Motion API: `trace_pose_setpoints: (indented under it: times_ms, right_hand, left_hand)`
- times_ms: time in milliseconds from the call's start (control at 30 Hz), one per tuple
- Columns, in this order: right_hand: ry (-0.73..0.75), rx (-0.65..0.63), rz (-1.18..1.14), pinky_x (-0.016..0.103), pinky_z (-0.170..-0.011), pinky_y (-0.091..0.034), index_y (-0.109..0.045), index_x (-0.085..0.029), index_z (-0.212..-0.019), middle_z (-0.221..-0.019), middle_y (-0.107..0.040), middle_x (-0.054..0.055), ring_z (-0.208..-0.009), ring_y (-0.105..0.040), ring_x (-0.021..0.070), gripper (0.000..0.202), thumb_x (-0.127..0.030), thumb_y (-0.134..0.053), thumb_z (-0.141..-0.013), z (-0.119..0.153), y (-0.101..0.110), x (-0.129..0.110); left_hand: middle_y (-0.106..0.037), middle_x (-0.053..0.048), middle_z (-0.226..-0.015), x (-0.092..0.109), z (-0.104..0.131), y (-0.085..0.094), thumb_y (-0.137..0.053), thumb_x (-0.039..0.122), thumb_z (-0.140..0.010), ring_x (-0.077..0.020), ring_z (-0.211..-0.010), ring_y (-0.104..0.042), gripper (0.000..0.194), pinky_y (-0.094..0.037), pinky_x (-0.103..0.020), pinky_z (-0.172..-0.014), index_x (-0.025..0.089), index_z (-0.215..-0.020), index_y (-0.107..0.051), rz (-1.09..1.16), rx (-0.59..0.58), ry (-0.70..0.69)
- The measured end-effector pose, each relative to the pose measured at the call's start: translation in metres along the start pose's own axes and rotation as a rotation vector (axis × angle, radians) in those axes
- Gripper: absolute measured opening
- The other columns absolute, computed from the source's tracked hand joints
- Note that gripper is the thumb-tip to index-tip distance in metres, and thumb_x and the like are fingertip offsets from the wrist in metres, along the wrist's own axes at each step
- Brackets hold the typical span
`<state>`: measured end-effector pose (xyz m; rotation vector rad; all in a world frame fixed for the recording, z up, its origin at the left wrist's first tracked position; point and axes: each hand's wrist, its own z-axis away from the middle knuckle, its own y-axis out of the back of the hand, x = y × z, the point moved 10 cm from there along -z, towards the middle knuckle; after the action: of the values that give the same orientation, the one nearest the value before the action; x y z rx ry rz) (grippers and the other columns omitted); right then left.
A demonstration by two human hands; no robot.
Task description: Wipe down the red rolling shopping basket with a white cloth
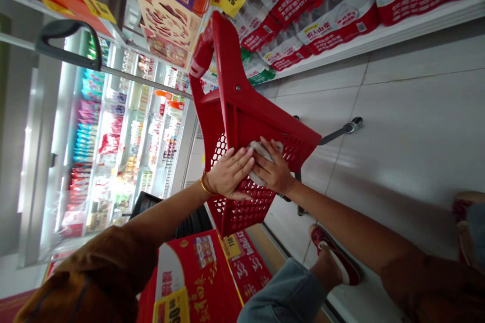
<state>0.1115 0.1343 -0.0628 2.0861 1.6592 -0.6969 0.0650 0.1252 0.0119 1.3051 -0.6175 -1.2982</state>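
Cart (261, 113): red plastic, smooth with a soft sheen, lower wall perforated. Cloth (259, 148): matt, soft-looking fabric. Cart leg (335, 133): looks like metal, dull grey. Floor (409, 126): smooth tile, faintly glossy. Bottle packs (335, 17): shiny plastic film. Bracelet (205, 184): shiny, looks like metal. Trousers (284, 292): matt denim.

From where I stand, the red plastic shopping cart (248, 121) has a smooth upper panel, a lattice of small holes below it, and a thick red handle (222, 28). Its metal legs end in small dark wheels (356, 122) on the pale tiled floor (401, 111). A greyish-white, crumpled soft cloth (260, 149) lies against the panel, away from its corners, partly hidden.
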Motion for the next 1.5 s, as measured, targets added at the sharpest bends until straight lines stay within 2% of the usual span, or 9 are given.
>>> trace_pose_setpoints:
  times_ms: [133, 267, 533, 767, 867, 1000, 1133, 1333, 1500]
  right_hand:
    - [-0.036, -0.014, 0.024, 0.078, -0.113, -0.009, -0.062, -0.032, -0.126, -0.146, -0.052, 0.002, -0.149, 0.003, 0.0374, 0.035, -0.03, -0.058, -0.092, 0.007, -0.003, 0.005]
    - [0.011, -0.016, -0.023, 0.072, -0.115, -0.016, -0.063, -0.027, -0.126, -0.141, -0.057, 0.003, -0.15, 0.001, 0.035, 0.033, -0.026, -0.056, -0.093, 0.016, 0.002, 0.005]
    - [0.01, -0.118, 0.016, 0.062, -0.119, -0.025, -0.057, -0.032, -0.132, -0.14, -0.058, -0.003, -0.15, -0.01, 0.0283, 0.039, -0.018, -0.047, -0.097, 0.059, -0.004, 0.022]
    - [0.06, -0.167, 0.025, 0.058, -0.121, -0.024, -0.059, -0.029, -0.131, -0.135, -0.061, 0.001, -0.149, -0.013, 0.0298, 0.04, -0.013, -0.046, -0.097, 0.085, 0.0, 0.039]
    - [0.085, -0.181, 0.061, 0.055, -0.119, -0.03, -0.06, -0.029, -0.131, -0.136, -0.06, 0.002, -0.148, -0.016, 0.032, 0.039, -0.013, -0.049, -0.096, 0.087, 0.008, 0.047]
    - [0.055, -0.148, 0.118, 0.05, -0.113, -0.042, -0.058, -0.027, -0.133, -0.14, -0.057, 0.007, -0.144, -0.032, 0.0313, 0.039, -0.019, -0.054, -0.095, 0.076, 0.027, 0.055]
    - [0.018, -0.085, 0.16, 0.046, -0.111, -0.045, -0.053, -0.033, -0.137, -0.146, -0.051, 0.003, -0.139, -0.042, 0.0265, 0.042, -0.026, -0.055, -0.095, 0.043, 0.04, 0.045]
    - [0.067, -0.014, 0.152, 0.047, -0.116, -0.038, -0.052, -0.031, -0.138, -0.149, -0.048, 0.001, -0.144, -0.033, 0.0269, 0.044, -0.03, -0.055, -0.094, -0.013, 0.033, 0.021]
    - [-0.049, -0.073, 0.066, 0.061, -0.119, -0.024, -0.054, -0.03, -0.137, -0.145, -0.052, 0.001, -0.15, -0.015, 0.0317, 0.043, -0.035, -0.052, -0.094, -0.014, 0.017, 0.038]
  left_hand:
    - [-0.049, -0.026, -0.143, 0.001, -0.002, -0.004, -0.038, 0.077, -0.085, -0.0317, -0.145, -0.031, 0.107, -0.003, -0.045, -0.121, 0.001, -0.155, -0.01, 0.044, -0.067, -0.002]
    - [-0.05, -0.024, -0.143, 0.002, -0.005, -0.005, -0.035, 0.078, -0.086, -0.0309, -0.145, -0.031, 0.104, -0.001, -0.045, -0.121, 0.003, -0.154, -0.014, 0.039, -0.11, 0.005]
    - [-0.052, -0.024, -0.14, 0.002, -0.008, -0.003, -0.028, 0.074, -0.09, -0.0292, -0.143, -0.036, 0.096, 0.002, -0.045, -0.121, 0.003, -0.153, -0.018, 0.019, -0.106, 0.018]
    - [-0.049, -0.022, -0.144, -0.001, -0.009, -0.01, -0.034, 0.074, -0.089, -0.0291, -0.143, -0.036, 0.095, -0.006, -0.043, -0.121, 0.005, -0.153, -0.021, 0.05, -0.166, 0.021]
    - [-0.048, -0.022, -0.145, -0.001, -0.012, -0.007, -0.032, 0.072, -0.091, -0.0278, -0.144, -0.034, 0.092, -0.006, -0.043, -0.121, 0.005, -0.153, -0.022, 0.046, -0.142, 0.015]
    - [-0.047, -0.024, -0.145, -0.001, -0.017, -0.004, -0.028, 0.071, -0.093, -0.0277, -0.145, -0.032, 0.091, -0.005, -0.043, -0.122, 0.002, -0.152, -0.022, 0.036, -0.111, 0.01]
    - [-0.041, -0.024, -0.15, -0.003, -0.019, -0.009, -0.031, 0.073, -0.09, -0.0303, -0.146, -0.03, 0.093, -0.009, -0.045, -0.121, 0.004, -0.152, -0.022, 0.04, -0.142, 0.022]
    - [-0.035, -0.027, -0.152, -0.009, -0.021, -0.01, -0.031, 0.078, -0.087, -0.0347, -0.147, -0.024, 0.1, -0.007, -0.051, -0.121, 0.004, -0.153, -0.015, 0.04, -0.108, 0.085]
    - [-0.035, -0.027, -0.152, -0.006, -0.024, -0.004, -0.032, 0.078, -0.086, -0.0333, -0.149, -0.018, 0.103, -0.002, -0.052, -0.121, 0.003, -0.154, -0.009, 0.032, -0.04, 0.06]
